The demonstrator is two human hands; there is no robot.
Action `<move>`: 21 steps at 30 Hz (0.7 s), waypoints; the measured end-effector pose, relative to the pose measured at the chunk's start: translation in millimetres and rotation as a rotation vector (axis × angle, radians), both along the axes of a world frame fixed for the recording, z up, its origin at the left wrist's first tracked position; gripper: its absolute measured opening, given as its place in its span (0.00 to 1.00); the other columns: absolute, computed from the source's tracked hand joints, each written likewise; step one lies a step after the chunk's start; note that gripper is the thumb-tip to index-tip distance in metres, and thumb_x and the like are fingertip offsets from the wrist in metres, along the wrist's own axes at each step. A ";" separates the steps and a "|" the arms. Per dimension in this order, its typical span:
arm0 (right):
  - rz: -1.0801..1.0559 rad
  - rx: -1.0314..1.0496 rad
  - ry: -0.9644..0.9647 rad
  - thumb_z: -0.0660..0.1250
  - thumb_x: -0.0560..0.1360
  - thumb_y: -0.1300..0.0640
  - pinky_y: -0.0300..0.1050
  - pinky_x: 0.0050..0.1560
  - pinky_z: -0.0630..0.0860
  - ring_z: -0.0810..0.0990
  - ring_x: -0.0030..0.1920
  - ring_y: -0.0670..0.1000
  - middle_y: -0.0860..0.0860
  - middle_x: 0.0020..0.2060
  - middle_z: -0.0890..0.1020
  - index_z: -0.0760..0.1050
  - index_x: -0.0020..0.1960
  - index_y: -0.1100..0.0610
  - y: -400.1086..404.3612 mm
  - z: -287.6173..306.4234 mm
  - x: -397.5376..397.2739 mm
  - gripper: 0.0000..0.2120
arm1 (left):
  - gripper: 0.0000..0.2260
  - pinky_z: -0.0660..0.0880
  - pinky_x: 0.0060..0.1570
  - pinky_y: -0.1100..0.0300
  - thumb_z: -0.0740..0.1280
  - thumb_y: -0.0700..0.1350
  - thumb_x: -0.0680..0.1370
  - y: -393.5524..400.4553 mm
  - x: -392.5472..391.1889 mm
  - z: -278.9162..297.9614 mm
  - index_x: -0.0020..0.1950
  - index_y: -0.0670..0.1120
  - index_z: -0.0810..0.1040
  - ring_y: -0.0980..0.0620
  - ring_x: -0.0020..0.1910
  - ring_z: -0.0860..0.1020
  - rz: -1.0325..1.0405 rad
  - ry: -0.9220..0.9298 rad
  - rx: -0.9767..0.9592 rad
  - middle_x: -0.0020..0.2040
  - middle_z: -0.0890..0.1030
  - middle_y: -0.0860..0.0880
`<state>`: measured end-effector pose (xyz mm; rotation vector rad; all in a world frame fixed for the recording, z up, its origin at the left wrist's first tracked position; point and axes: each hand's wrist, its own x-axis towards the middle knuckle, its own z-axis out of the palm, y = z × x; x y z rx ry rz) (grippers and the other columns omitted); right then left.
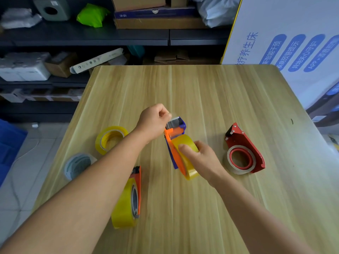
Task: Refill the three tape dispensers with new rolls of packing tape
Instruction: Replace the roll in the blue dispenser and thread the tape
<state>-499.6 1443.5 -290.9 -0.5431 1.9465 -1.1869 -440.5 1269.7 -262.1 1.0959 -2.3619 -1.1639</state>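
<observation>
Nearest me, an orange dispenser (136,189) loaded with a yellow roll lies on the wooden table (211,99), partly under my left forearm. My left hand (154,121) is closed in a pinch on the clear tape end (172,116) at the blade of the orange-and-blue dispenser (175,132). My right hand (200,158) wraps over its yellow roll (185,143), fingers curled around it. A red dispenser (244,151) sits well right; a spare yellow roll (110,138) and a clear roll (78,165) lie left.
</observation>
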 end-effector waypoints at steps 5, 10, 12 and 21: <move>0.067 -0.018 -0.112 0.69 0.62 0.33 0.40 0.35 0.77 0.81 0.33 0.46 0.47 0.32 0.82 0.81 0.42 0.54 1.0 -6.9 5.2 0.24 | 0.05 0.73 0.37 0.61 0.60 0.42 0.78 0.6 -3.4 12.5 0.43 0.42 0.73 0.52 0.40 0.78 -0.030 0.003 -0.057 0.44 0.84 0.49; 0.149 -0.141 -0.124 0.72 0.63 0.42 0.41 0.38 0.79 0.82 0.38 0.46 0.50 0.36 0.83 0.79 0.45 0.50 1.5 -9.1 8.6 0.16 | 0.06 0.65 0.30 0.67 0.58 0.43 0.79 -4.9 -8.0 31.7 0.44 0.44 0.71 0.61 0.36 0.74 -0.033 0.027 -0.162 0.42 0.83 0.55; 0.203 -0.171 -0.122 0.72 0.63 0.43 0.36 0.37 0.76 0.80 0.36 0.43 0.45 0.35 0.81 0.78 0.48 0.50 2.2 -4.4 5.7 0.17 | 0.07 0.64 0.28 0.67 0.58 0.44 0.79 -9.9 -9.6 40.5 0.44 0.45 0.71 0.62 0.32 0.73 -0.007 0.044 -0.191 0.40 0.82 0.56; 0.319 -0.226 -0.192 0.72 0.65 0.45 0.47 0.47 0.79 0.81 0.42 0.48 0.51 0.41 0.80 0.75 0.54 0.56 0.5 10.5 2.2 0.22 | 0.09 0.70 0.31 0.62 0.57 0.44 0.80 -18.2 -16.0 60.0 0.39 0.51 0.66 0.57 0.29 0.81 0.024 0.153 -0.162 0.36 0.82 0.52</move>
